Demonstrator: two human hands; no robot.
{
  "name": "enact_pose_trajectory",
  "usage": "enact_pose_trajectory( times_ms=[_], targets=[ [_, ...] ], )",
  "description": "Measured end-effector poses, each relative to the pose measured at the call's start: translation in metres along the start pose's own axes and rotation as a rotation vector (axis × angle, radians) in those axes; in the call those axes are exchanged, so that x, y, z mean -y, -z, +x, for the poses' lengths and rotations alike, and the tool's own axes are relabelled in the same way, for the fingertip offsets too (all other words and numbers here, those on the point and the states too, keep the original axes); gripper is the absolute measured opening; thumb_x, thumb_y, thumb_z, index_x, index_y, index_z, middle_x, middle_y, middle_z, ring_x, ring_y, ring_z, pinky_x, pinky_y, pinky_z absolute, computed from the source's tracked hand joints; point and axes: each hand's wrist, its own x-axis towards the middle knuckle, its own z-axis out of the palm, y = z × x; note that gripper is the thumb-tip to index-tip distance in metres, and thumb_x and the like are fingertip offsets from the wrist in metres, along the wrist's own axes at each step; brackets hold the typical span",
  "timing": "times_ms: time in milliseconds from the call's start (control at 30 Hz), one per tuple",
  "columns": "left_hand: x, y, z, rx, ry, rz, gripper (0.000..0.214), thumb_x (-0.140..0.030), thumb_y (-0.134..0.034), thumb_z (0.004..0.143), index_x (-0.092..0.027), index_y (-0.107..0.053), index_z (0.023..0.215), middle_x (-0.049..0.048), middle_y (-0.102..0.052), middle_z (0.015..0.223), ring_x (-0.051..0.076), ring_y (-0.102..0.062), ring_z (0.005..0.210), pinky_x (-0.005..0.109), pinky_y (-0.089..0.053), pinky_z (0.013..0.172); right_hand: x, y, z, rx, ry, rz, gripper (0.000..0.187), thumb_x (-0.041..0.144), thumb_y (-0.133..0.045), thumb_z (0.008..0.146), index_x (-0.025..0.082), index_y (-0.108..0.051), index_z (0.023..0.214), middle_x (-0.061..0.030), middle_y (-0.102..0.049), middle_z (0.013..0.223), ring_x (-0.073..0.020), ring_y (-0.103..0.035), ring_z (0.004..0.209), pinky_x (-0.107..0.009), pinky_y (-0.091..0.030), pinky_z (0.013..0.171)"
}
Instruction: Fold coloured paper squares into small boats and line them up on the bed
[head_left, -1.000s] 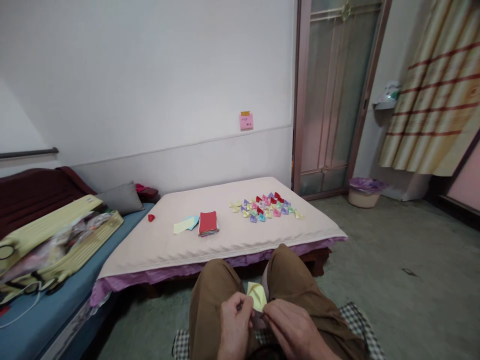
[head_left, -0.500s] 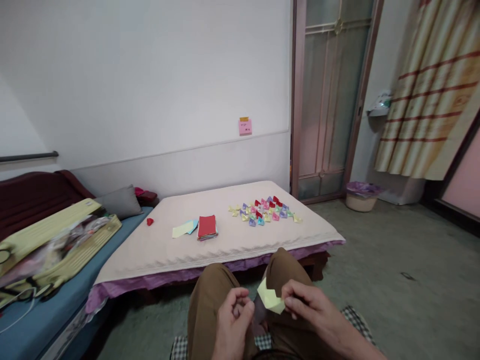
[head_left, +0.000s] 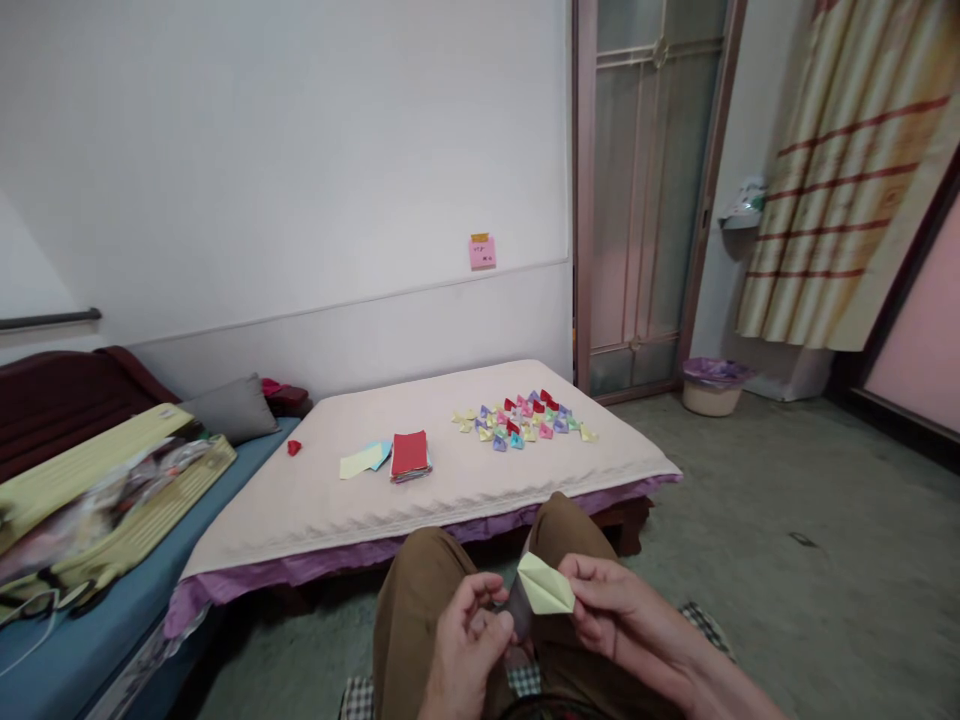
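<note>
A pale yellow sheet of origami paper (head_left: 545, 585), folded to a point with creases across it, is pinched at its right edge by my right hand (head_left: 611, 608). It is held over my lap, between the knees. My left hand (head_left: 472, 632) is just left of the paper, apart from it, with curled fingers, a gap between thumb and fingertips and nothing in it. On the bed ahead lie a stack of paper topped with red (head_left: 409, 455), loose yellow sheets (head_left: 360, 461) and a group of small folded paper pieces (head_left: 525, 418) in several colours.
The low bed (head_left: 300, 510) has a cream cover. A red folded piece (head_left: 294, 447) lies at its left. Further left, an open yellow case (head_left: 202, 470) rests on a blue surface. A lined bin (head_left: 709, 398) stands by the glazed door (head_left: 637, 250).
My right hand has turned the yellow paper, so a smoother, pointed face now shows. My left fingers have opened slightly. The view has shifted a little to the right.
</note>
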Motion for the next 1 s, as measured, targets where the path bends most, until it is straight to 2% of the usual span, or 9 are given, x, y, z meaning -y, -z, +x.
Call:
enact_pose_trajectory(
  times_ms=[200,367,467,533,600,767,933,1000],
  targets=[
    [0.006,0.005,0.004,0.003,0.051,0.011,0.039,-0.043,-0.072,0.068,-0.013,-0.062,0.09,0.0078,-0.062,0.086,0.012,-0.057,0.061,0.024,-0.043,0.054,-0.005,0.008,0.007,0.035,-0.016,0.16,0.018,0.022,-0.07,0.076,0.013,-0.055,0.071,0.0037,-0.05,0.058,-0.0023,-0.038,0.044,-0.016,-0.032,0.047],
    [0.016,0.006,0.008,-0.042,0.099,0.082,0.035,-0.042,-0.07,0.066,-0.013,-0.06,0.083,0.0032,-0.06,0.073,0.013,-0.054,0.057,0.023,-0.04,0.051,-0.011,0.022,0.018,-0.038,0.013,0.056,0.02,0.026,-0.07,0.074,0.014,-0.054,0.073,0.005,-0.048,0.058,-0.0025,-0.037,0.044,-0.016,-0.03,0.046],
    [0.028,0.015,0.018,-0.11,0.065,0.319,0.023,-0.037,-0.062,0.069,-0.015,-0.059,0.077,-0.001,-0.055,0.063,0.013,-0.051,0.053,0.024,-0.038,0.051,-0.012,0.036,0.034,-0.16,0.103,-0.275,0.022,0.035,-0.064,0.076,0.016,-0.051,0.076,0.0046,-0.05,0.058,-0.0048,-0.039,0.043,-0.018,-0.032,0.046],
    [0.035,0.028,0.029,-0.175,-0.033,0.603,0.016,-0.032,-0.057,0.071,-0.016,-0.061,0.074,-0.0013,-0.054,0.062,0.014,-0.051,0.055,0.025,-0.039,0.054,-0.008,0.046,0.05,-0.234,0.197,-0.685,0.023,0.04,-0.053,0.08,0.018,-0.05,0.073,0.0029,-0.053,0.059,-0.0077,-0.042,0.043,-0.019,-0.032,0.043],
    [0.039,0.046,0.045,-0.189,-0.06,0.691,0.012,-0.027,-0.057,0.07,-0.017,-0.062,0.073,0.0009,-0.057,0.068,0.017,-0.054,0.063,0.027,-0.041,0.061,-0.001,0.057,0.068,-0.269,0.245,-0.811,0.021,0.036,-0.055,0.077,0.018,-0.05,0.068,0.0025,-0.053,0.058,-0.0103,-0.045,0.046,-0.021,-0.034,0.045],
    [0.044,0.09,0.097,-0.212,-0.162,1.333,0.024,-0.024,-0.041,0.083,-0.018,-0.063,0.09,0.0072,-0.063,0.092,0.02,-0.059,0.088,0.031,-0.044,0.08,0.018,0.082,0.109,-0.393,0.392,-1.096,0.016,0.026,-0.05,0.079,0.02,-0.052,0.065,0.0023,-0.053,0.061,-0.0149,-0.049,0.062,-0.024,-0.038,0.06],
    [0.067,0.108,0.14,-0.285,-0.125,1.467,0.036,-0.024,-0.042,0.084,-0.008,-0.061,0.11,0.0204,-0.053,0.126,0.03,-0.048,0.116,0.042,-0.036,0.096,0.024,0.107,0.136,-0.482,0.38,-1.372,0.017,0.023,-0.045,0.082,0.02,-0.057,0.071,-0.0008,-0.061,0.07,-0.018,-0.054,0.069,-0.026,-0.037,0.065],
    [0.081,0.111,0.151,-0.296,-0.078,1.601,0.04,-0.026,-0.043,0.085,-0.009,-0.059,0.117,0.0187,-0.051,0.131,0.029,-0.047,0.119,0.041,-0.036,0.097,0.028,0.121,0.145,-0.525,0.345,-1.469,0.018,0.022,-0.044,0.083,0.02,-0.059,0.074,-0.0019,-0.063,0.073,-0.0183,-0.056,0.07,-0.026,-0.037,0.065]
  ],
)
